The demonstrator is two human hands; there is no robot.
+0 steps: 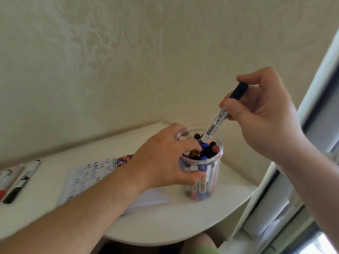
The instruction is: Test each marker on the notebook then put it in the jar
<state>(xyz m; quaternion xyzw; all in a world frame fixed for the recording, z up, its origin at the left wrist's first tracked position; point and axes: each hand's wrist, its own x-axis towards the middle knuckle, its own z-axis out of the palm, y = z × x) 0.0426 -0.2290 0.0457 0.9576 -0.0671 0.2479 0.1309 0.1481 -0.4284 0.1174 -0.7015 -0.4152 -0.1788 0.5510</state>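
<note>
Risk first: jar [201,173] is packed nearly full, caps crowding the mouth, so the marker [222,114] I'm lowering could jam against a neighbour's cap and sit proud, or skid off and tip out over the rim. Pushing harder could also shove the jar on the white table [165,222], though my left hand [165,162] steadies it. Right hand [260,110]: thumb and fingers pinched narrow round the marker's upper barrel just below its black cap, cap end up, lower end just inside the jar mouth among the other caps. Left hand: fingers curled over the near rim, thumb against the clear wall. Notebook [95,175] lies open just left of the jar, partly under my forearm. Untested markers [20,182] wait at the far left.
</note>
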